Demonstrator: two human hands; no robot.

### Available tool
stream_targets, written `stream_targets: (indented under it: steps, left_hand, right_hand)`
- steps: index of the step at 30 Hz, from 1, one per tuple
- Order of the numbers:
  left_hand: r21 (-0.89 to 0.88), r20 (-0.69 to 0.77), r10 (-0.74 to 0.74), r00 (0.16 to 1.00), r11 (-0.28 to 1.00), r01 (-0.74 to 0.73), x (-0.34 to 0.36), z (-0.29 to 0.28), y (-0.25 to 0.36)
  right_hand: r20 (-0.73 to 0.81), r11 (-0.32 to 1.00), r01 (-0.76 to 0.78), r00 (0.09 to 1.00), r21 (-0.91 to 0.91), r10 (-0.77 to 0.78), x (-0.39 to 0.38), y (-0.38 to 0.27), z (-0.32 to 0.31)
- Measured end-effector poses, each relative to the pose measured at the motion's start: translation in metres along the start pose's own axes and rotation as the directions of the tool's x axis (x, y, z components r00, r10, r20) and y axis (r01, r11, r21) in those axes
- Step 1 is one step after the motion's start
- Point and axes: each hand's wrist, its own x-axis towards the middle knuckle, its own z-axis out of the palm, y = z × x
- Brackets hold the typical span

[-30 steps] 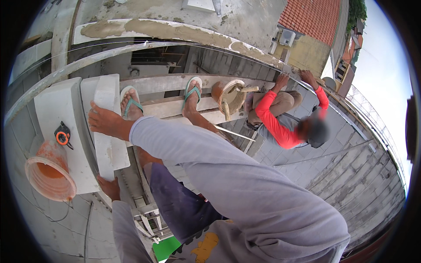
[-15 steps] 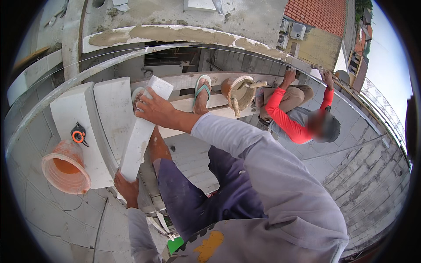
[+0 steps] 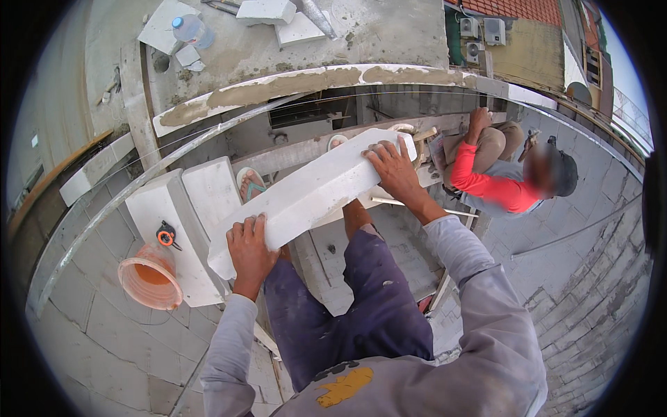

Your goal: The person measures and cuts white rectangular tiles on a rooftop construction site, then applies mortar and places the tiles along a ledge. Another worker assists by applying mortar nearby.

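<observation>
A long white lightweight concrete block (image 3: 313, 198) is raised in front of me, slanting from lower left to upper right. My left hand (image 3: 251, 251) grips its near left end, fingers spread over the top face. Around the far right end my right hand (image 3: 394, 170) is closed. Left of the block, more white blocks (image 3: 208, 191) stand side by side. A small black and orange round tool (image 3: 166, 235) rests on one of them, near an orange bucket (image 3: 149, 276). The held block hides most of a mortar bucket and part of my sandalled feet.
Wooden planks (image 3: 299, 149) lie under my feet. Ahead runs a row of blocks topped with wet mortar (image 3: 278, 85), with a string along it. A co-worker in red sleeves (image 3: 504, 182) crouches at the right. A plastic bottle (image 3: 191, 30) and block pieces (image 3: 267, 11) lie beyond.
The block has been lifted from beside the other blocks and swung right, across my legs. Both hands moved with it. The co-worker's far hand has come down from the wall.
</observation>
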Motion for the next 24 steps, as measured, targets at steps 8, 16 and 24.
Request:
stream_targets:
  steps: [8,16,24]
  left_hand:
    - [0.052,0.069,0.155,0.985,0.986,-0.159,0.08,0.001,0.122]
    - [0.045,0.093,0.217,0.972,0.974,-0.222,0.105,0.011,0.195]
    - [0.079,0.12,0.235,0.964,0.966,-0.245,0.104,0.01,0.217]
  right_hand:
    - [-0.038,0.981,-0.142,0.99,-0.136,0.138,-0.063,0.126,-0.025]
    - [0.012,0.969,-0.223,0.974,-0.111,0.226,-0.106,0.18,-0.054]
    - [0.013,0.969,-0.227,0.973,-0.094,0.229,-0.132,0.198,-0.044]
